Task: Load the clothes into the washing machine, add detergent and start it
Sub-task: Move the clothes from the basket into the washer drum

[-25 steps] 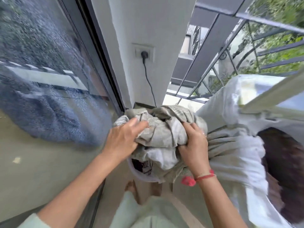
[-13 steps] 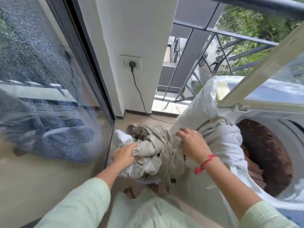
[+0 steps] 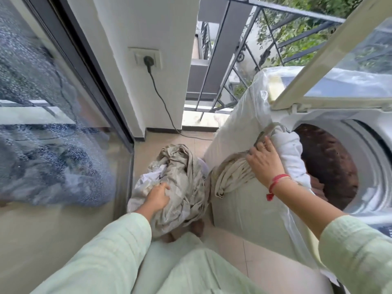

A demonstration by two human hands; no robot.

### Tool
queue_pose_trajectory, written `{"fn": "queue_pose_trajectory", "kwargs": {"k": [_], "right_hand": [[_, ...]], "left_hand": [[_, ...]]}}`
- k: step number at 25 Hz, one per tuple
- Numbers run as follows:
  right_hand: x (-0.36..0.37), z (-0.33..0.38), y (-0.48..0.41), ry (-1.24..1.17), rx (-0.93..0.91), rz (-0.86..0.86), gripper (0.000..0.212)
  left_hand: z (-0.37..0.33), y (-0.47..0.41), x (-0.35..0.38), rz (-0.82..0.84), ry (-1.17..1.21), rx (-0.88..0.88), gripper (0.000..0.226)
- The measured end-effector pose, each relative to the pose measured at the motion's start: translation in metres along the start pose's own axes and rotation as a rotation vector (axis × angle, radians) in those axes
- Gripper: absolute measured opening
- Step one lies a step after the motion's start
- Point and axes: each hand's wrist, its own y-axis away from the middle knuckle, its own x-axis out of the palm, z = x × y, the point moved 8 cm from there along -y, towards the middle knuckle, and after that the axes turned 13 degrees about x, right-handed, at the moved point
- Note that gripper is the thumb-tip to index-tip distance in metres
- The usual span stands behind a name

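Fingers (image 3: 267, 145) of the right hand (image 3: 265, 164) clutch a pale cloth (image 3: 291, 153) on the rim of the washing machine (image 3: 370, 164) to push it in — left hand (image 3: 158, 197) grips the waiting pile (image 3: 182, 172).

Your washing machine (image 3: 239, 213) stands right, a cloth (image 3: 290, 149) over its rim; the clothes pile (image 3: 182, 179) sits on the floor (image 3: 254, 262) just left. The glass door (image 3: 53, 124) lies further left, the wall socket (image 3: 147, 59) far behind.
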Motion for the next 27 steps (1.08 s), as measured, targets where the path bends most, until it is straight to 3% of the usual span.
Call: {"fn": "queue_pose_trajectory", "kwargs": {"k": [4,7,12,14,16,18,20,22,25,27], "right_hand": [[-0.025,-0.014,0.011,-0.107,0.034,-0.248,0.018],[-0.037,-0.041,0.016,-0.256,0.106,-0.356,0.024],[-0.040,-0.114,0.035,-0.602,0.318,-0.495,0.033],[-0.025,-0.154,0.044,-0.785,0.381,-0.509,0.034],[-0.009,-0.189,0.051,-0.932,0.381,-0.543,0.036],[0.009,-0.229,0.057,-1.112,0.390,-0.589,0.040],[0.029,-0.286,0.060,-1.334,0.465,-0.651,0.043],[0.046,-0.348,0.067,-1.487,0.559,-0.754,0.046],[0.078,-0.427,0.080,-1.474,0.717,-0.839,0.044],[0.105,-0.445,0.069,-1.290,0.725,-0.733,0.038]], "left_hand": [[-0.060,-0.011,-0.024,-0.114,0.043,0.127,0.038],[-0.129,-0.023,-0.032,-0.132,0.056,0.232,0.060],[-0.212,-0.042,0.017,-0.015,0.102,0.285,0.105],[-0.243,-0.052,0.027,-0.105,0.159,0.335,0.089],[-0.261,-0.058,0.018,-0.346,0.259,0.316,0.056],[-0.276,-0.045,0.003,-0.606,0.382,0.216,0.050],[-0.329,-0.017,-0.026,-0.871,0.415,0.336,0.046],[-0.411,0.011,-0.055,-1.028,0.312,0.546,0.041],[-0.536,0.028,-0.059,-1.032,0.162,0.782,0.049],[-0.591,0.008,-0.030,-0.841,-0.065,0.748,0.058]]}}
